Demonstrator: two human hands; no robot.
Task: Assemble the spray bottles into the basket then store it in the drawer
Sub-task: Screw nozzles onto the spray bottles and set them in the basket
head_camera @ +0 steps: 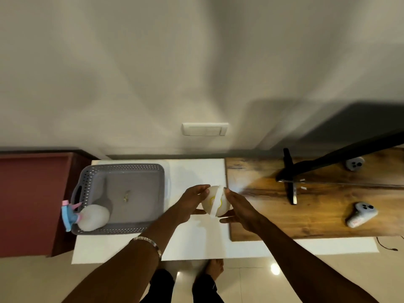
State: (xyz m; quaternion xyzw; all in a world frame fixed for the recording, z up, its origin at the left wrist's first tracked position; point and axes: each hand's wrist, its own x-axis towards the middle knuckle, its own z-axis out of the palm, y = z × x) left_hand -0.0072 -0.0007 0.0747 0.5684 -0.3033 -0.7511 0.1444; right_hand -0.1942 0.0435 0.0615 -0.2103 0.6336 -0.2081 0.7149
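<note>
Basket [140,171] already holds one bottle [93,217] at its near-left corner. Right of the basket, left hand [192,204] and right hand [239,209] cup a second bottle [215,202], fingers loosely curved round it. Drawer storage remains.

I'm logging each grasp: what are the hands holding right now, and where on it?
Both hands hold one white bottle above the table: left hand grips its left side, right hand its right side.
</note>
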